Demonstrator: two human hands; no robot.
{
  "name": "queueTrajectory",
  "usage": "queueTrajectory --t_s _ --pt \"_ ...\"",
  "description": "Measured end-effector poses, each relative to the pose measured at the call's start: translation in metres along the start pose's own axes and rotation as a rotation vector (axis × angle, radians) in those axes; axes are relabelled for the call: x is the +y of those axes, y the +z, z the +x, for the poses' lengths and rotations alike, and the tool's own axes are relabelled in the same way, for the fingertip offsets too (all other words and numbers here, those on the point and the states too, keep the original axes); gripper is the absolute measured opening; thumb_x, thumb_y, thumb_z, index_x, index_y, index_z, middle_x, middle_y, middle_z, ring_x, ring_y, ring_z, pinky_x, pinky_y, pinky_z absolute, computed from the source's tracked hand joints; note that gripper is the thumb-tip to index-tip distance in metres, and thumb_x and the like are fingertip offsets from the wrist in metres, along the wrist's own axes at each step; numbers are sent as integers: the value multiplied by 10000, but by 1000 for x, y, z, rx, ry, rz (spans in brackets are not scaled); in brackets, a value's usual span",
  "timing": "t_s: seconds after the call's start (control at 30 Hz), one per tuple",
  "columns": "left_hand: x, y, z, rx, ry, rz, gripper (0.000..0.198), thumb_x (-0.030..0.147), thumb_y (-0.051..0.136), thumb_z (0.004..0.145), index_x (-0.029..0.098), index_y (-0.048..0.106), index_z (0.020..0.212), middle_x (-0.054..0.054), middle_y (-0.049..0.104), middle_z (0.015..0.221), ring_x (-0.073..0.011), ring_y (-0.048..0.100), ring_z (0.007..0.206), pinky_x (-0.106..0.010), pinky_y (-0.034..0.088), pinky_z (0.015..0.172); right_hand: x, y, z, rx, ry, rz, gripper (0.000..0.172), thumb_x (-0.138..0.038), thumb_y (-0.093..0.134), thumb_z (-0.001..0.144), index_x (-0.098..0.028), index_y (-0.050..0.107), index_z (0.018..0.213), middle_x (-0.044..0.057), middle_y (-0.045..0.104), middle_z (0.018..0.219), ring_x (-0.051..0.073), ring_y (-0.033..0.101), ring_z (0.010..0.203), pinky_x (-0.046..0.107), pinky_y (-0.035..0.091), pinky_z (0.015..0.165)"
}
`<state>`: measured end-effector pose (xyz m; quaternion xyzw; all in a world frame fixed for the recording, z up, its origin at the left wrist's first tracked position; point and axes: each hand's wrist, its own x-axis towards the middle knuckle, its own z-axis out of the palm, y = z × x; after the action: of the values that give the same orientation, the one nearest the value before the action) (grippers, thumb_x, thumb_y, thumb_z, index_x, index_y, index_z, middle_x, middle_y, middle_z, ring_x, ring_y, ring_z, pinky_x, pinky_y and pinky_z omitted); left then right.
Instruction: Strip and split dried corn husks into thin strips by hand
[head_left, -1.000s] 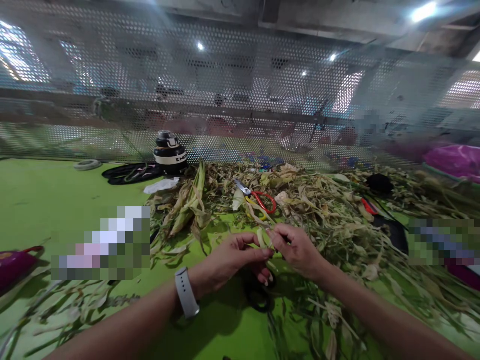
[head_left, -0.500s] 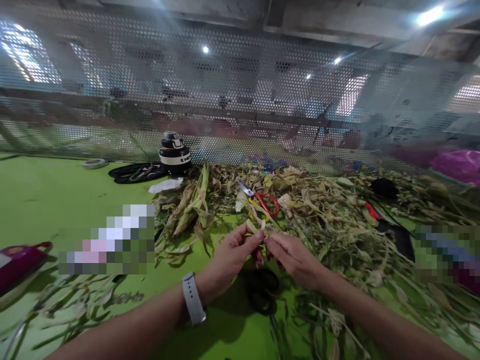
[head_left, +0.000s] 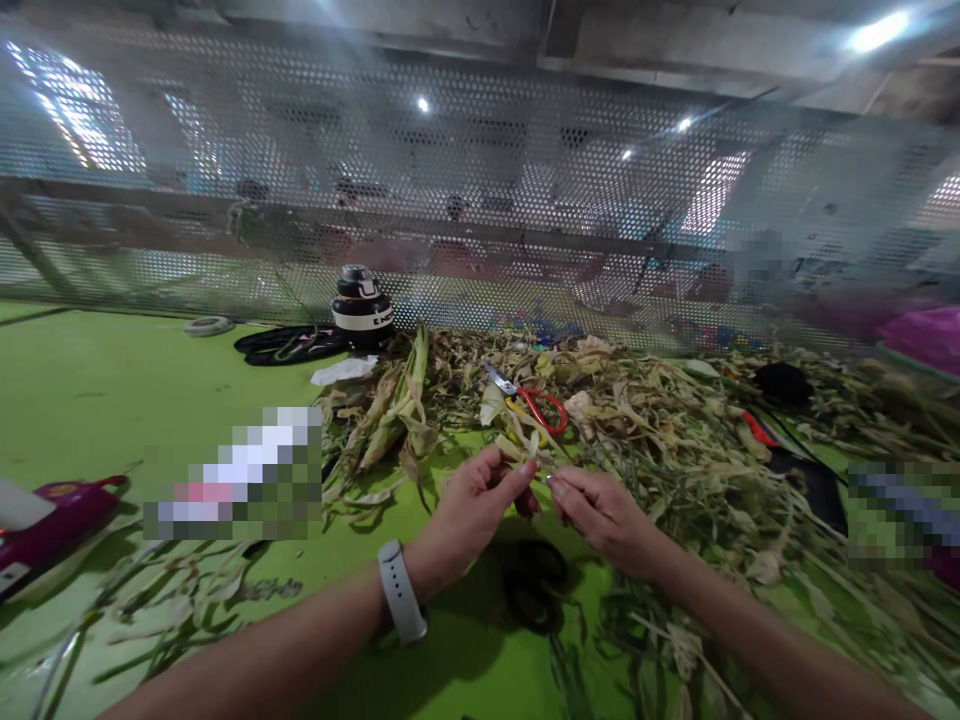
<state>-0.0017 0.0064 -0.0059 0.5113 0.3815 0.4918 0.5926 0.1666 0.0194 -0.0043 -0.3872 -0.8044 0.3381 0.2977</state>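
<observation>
My left hand, with a pale watch strap on the wrist, pinches a small pale yellow-green leaf strip between thumb and fingers. A short gap separates it from my right hand, whose thumb and fingertips are pressed together. Whatever lies in that right pinch is too small to make out. Just beyond the hands, red-handled scissors lie on a heap of dried leaves. Below the hands, dark-handled scissors rest on the green table.
A black and white bottle stands at the back, beside a black coiled item and a roll of tape. A magenta tool lies at left. Behind everything rises a perforated screen. Loose leaves spread across the right side.
My hands have drawn slightly apart, the right one moving rightward away from the leaf strip in the left. The whole view has shifted a little.
</observation>
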Motion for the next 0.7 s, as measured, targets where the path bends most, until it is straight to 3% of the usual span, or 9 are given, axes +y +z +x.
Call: queueTrajectory --t_s 0.17,0.27,0.43,0.57,0.7 --pt "-6 1 1 40 -154 -323 175 339 609 788 192 619 882 -15 692 872 -145 621 878 -264 430 869 3 0 3 146 232 260 436 -536 349 868 -197 415 602 -63 371 446 84 362 378 202 302 372" --pt "-16 2 1 139 -193 -419 194 318 618 783 210 627 943 -28 673 1049 -158 581 1041 -273 377 980 3 4 2 166 252 269 448 -552 355 862 -190 445 613 -58 397 448 83 388 380 198 326 379" --pt "-24 6 -8 111 -166 -293 340 364 589 799 241 593 1116 -23 515 1322 -184 381 1275 -311 241 1093 1 14 -1 50 218 232 397 -520 390 858 -184 463 661 -38 466 532 87 442 414 204 358 401" --pt "-20 10 -18 99 -217 -102 466 390 598 782 226 536 1214 -29 362 1434 -201 217 1357 -327 131 1128 1 17 -2 143 183 113 334 -433 416 849 -190 430 621 -47 407 504 89 377 438 207 314 416" --pt "-21 15 -21 38 -117 -34 468 381 616 762 223 544 1196 -32 357 1438 -211 219 1356 -306 152 1120 2 18 -2 225 114 -111 236 -273 431 808 -189 419 588 -27 426 530 104 370 501 219 290 468"
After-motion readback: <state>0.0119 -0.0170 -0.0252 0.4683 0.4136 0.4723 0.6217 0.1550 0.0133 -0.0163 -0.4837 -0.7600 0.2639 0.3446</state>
